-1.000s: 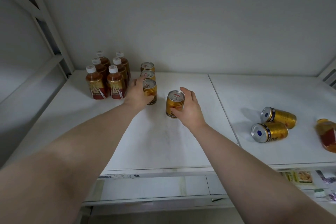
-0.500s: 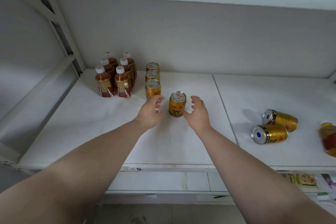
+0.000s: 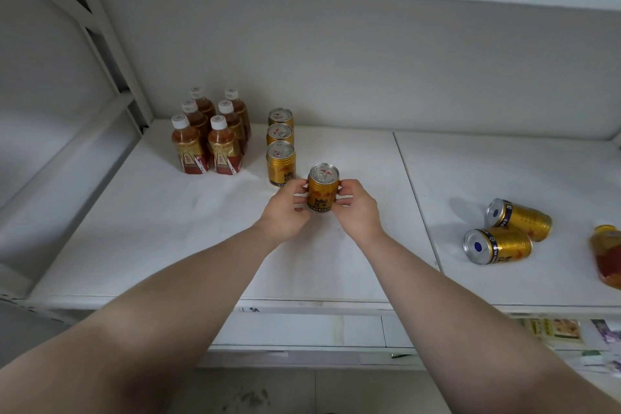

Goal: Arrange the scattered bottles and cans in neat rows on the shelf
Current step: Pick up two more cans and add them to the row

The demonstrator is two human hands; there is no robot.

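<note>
Gold metal drink can (image 3: 323, 188) with a silver pull-tab top stands upright near the middle of the white shelf board (image 3: 161, 228), gripped from both sides. Whether its base touches the board I cannot tell.

Open room lies from six to nine o'clock of this can, bare white board running out to the front lip. At three o'clock a thin seam (image 3: 416, 212) splits the shelf into two panels, and beyond it, well apart, two gold cans with blue-dotted bases (image 3: 519, 219) lie on their sides, touching each other. An amber bottle on its side (image 3: 608, 255) is cut off by the frame's right edge. At eleven o'clock, just beside the left hand, a row of three upright gold cans (image 3: 281, 144) runs back toward the grey rear wall (image 3: 369, 60). Further out at ten o'clock six white-capped amber tea bottles (image 3: 208, 134) stand in two rows of three, near the slanted white frame strut (image 3: 100, 54).

Both bare forearms reach in from the bottom corners and meet at the can. The left hand (image 3: 285, 208) curls its fingers (image 3: 300, 189) against the can's left side; the right hand (image 3: 356, 208) mirrors it, fingers (image 3: 346, 187) bent and pressing the right side, thumbs toward the viewer.
</note>
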